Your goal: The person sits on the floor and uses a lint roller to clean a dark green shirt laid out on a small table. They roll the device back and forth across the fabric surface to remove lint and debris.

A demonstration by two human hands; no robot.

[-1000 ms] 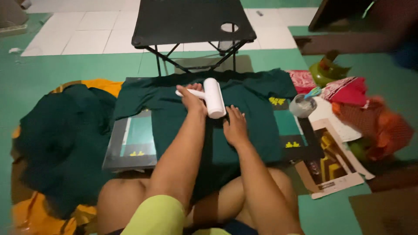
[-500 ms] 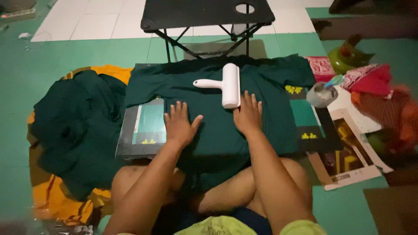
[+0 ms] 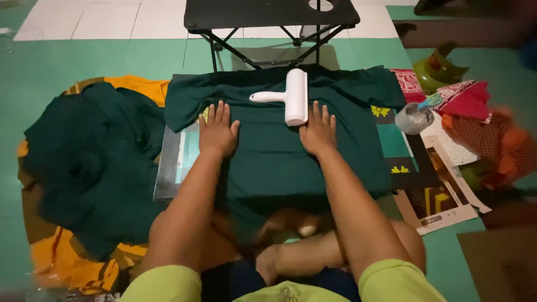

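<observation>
A dark green garment (image 3: 279, 151) lies spread over a flat board (image 3: 173, 168) on the floor in front of me. My left hand (image 3: 217, 130) presses flat on its left part, fingers apart. My right hand (image 3: 318, 130) lies flat on the cloth to the right, also with fingers spread. A white lint roller (image 3: 288, 98) rests on the garment just beyond my right hand, handle pointing left; neither hand touches it.
A heap of dark green cloth (image 3: 89, 162) lies on an orange sheet (image 3: 61, 263) at the left. A black folding table (image 3: 268, 17) stands behind the garment. At the right are a roll of tape (image 3: 413, 118), red patterned fabrics (image 3: 464, 100) and printed papers (image 3: 442, 196).
My left hand let go of the lint roller, which now lies on the garment. Both hands came down flat on the cloth and moved apart.
</observation>
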